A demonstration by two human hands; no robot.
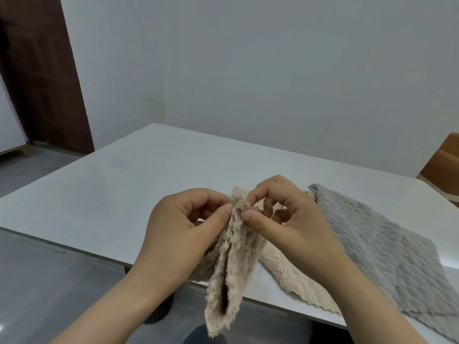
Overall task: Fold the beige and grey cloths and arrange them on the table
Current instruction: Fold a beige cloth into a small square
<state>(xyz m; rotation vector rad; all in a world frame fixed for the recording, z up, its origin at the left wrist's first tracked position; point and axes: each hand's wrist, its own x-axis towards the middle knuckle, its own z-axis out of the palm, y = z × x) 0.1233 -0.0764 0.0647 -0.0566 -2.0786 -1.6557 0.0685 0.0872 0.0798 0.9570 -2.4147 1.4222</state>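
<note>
A fluffy beige cloth (231, 264) hangs doubled over, its two halves face to face with a narrow gap between them and its top corners gathered together. The left hand (178, 227) pinches that top from the left between thumb and curled forefinger. The right hand (293, 219) pinches it from the right in the same way. Both hands meet at the cloth's top, and the rest dangles below them, past the near edge of the white counter (111, 194). To fold it well, the corners probably need matching exactly before the cloth is laid down and smoothed. Just behind and right of the held cloth, a second beige piece (278, 274) lies flat. Further right lies the grey cloth (372, 249), spread unfolded.
</note>
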